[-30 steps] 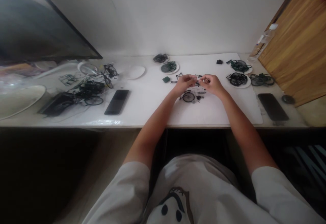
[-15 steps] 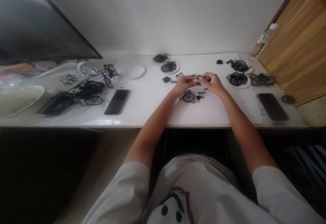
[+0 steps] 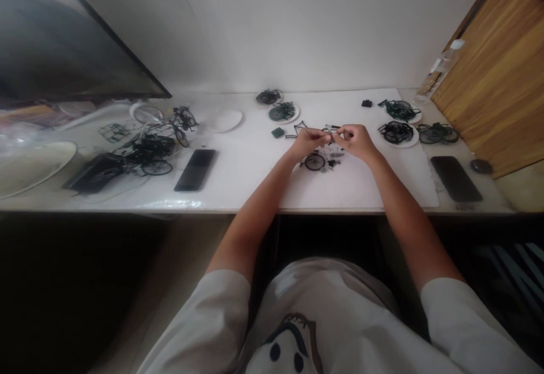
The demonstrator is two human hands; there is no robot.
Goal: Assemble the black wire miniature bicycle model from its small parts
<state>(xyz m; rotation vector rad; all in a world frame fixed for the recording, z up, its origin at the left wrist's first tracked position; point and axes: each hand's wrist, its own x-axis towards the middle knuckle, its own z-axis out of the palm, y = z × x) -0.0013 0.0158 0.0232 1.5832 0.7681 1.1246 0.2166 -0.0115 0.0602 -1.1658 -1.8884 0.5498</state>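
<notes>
My left hand (image 3: 310,141) and my right hand (image 3: 353,140) meet fingertip to fingertip over the white sheet. Both are closed in a pinch; whatever sits between the fingertips is too small to make out. Dark thin parts show just behind the fingers. Below the hands lies a small spoked model bicycle wheel (image 3: 315,162), with several tiny loose parts (image 3: 334,163) to its right. A thin dark model bicycle frame (image 3: 300,129) rests behind my left hand. Left of it is a small green block (image 3: 277,132).
Model bicycle parts lie on white plates at the back (image 3: 293,118) and right (image 3: 410,140). A phone (image 3: 195,170) lies left, another phone (image 3: 456,178) right. Assembled model bicycles (image 3: 155,150) crowd the left side. A bottle (image 3: 440,71) leans near the wooden board (image 3: 497,79).
My right hand has dropped slightly and its fingers have shifted against the left fingertips. The dark parts behind the fingers show more now. The things on the table stay put.
</notes>
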